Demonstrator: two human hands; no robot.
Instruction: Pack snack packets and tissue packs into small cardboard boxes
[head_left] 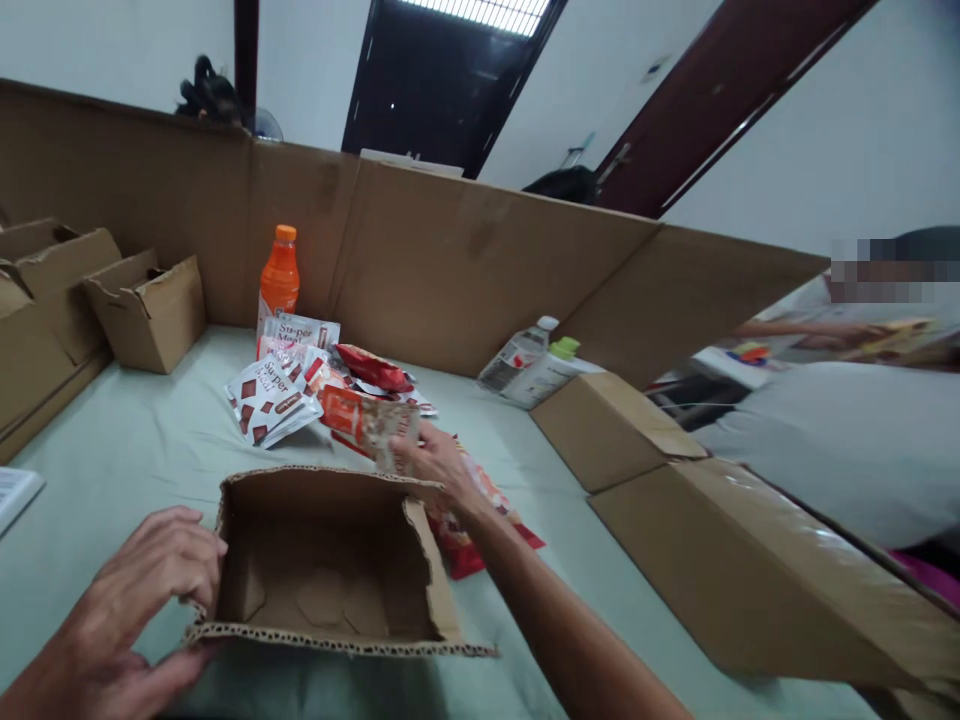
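An open, empty cardboard box [330, 570] sits in front of me on the pale green table [135, 450]. My left hand [142, 600] grips its left wall, fingers curled round the edge. Just beyond the box's far rim, my right hand [435, 460] is closed on a brown and red snack packet [371, 422]. Behind it lies a pile of packets: white and brown sachets [266, 398] and a red wrapper [371, 368]. More red packets [465, 530] lie under my right forearm.
An orange drink bottle [278, 278] stands at the back against a cardboard wall [465, 270]. Two clear bottles [529, 362] lie near flat cardboard boxes [675, 500] on the right. Small open boxes [146, 310] stand at left. Another person [855, 440] sits at right.
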